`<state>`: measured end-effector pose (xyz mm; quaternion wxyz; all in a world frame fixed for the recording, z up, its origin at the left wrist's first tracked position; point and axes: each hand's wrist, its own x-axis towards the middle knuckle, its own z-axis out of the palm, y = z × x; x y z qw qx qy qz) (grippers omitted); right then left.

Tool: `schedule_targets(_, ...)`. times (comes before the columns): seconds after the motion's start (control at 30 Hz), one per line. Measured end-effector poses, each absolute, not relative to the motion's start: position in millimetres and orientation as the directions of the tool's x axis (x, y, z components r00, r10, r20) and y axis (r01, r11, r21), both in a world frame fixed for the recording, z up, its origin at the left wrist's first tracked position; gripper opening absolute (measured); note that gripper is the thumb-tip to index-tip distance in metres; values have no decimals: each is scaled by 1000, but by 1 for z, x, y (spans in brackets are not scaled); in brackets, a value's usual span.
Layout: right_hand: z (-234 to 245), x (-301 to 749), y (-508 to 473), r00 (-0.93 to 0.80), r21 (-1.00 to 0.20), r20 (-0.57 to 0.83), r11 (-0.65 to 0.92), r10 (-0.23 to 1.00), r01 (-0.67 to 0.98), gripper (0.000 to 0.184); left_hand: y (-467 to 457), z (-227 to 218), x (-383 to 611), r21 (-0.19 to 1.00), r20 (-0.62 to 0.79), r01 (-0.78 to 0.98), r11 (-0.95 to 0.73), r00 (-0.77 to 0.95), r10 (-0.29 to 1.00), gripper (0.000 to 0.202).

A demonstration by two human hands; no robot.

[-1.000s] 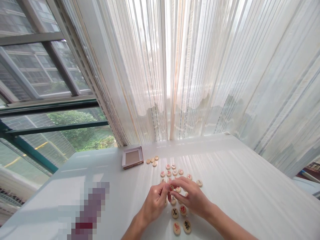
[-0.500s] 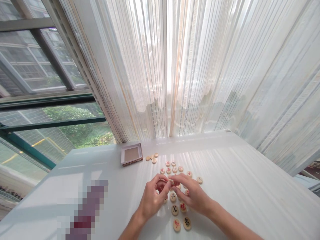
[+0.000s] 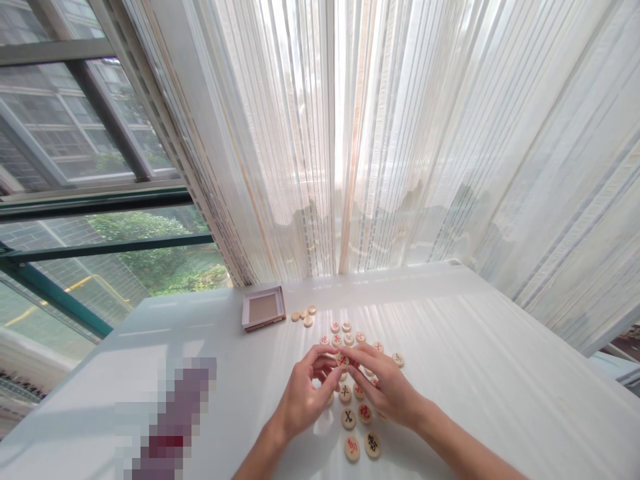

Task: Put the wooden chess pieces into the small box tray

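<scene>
Between my fingertips is a round wooden xiangqi piece (image 3: pixel 343 361) with a red character facing up. My left hand (image 3: pixel 309 387) curls round its left side, thumb and fingers at the rim. From the right, my right hand (image 3: pixel 387 387) pinches the same piece. Just below lie a piece with a black character (image 3: pixel 345 391), a black X-like piece (image 3: pixel 349 419) and a red-marked piece (image 3: pixel 365 413). Closest to me are a red piece (image 3: pixel 352 449) and a black piece (image 3: pixel 372 445). My hands partly cover several pieces beneath them.
An open shallow box (image 3: pixel 263 309) stands at the back left of the white table (image 3: pixel 480 400). Several blank-looking pieces (image 3: pixel 308 321) lie beside it. More marked pieces (image 3: pixel 349 338) sit beyond my hands, one (image 3: pixel 397 360) off to the right. A curtain (image 3: pixel 350 167) hangs behind.
The piece between my fingertips was tilted and mostly hidden; now its red face shows. My right fingers have shifted slightly, while both hands stay in nearly the same place.
</scene>
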<state>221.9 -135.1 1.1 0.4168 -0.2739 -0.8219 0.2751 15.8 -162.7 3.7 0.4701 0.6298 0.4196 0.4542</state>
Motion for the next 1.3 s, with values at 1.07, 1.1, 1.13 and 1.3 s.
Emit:
schedule_targets(1.07,0,219,-134,-435,-775,481,601,761,194,17,-164,8,11,947,192,207,-244,243,951,30)
schedule_targets(1.1,1,220,-134,-437,-776,478,599,762,195,17,-164,9,11,945,196,211,-250,246,949,30)
schedule_targets(1.13,1,220,-134,-438,-778,474,596,764,197,16,-164,9,11,943,201,213,-256,248,948,29)
schedule_targets(1.3,3,220,-135,-445,-778,467,594,764,203,13,-163,9,11,930,226,230,-285,250,941,27)
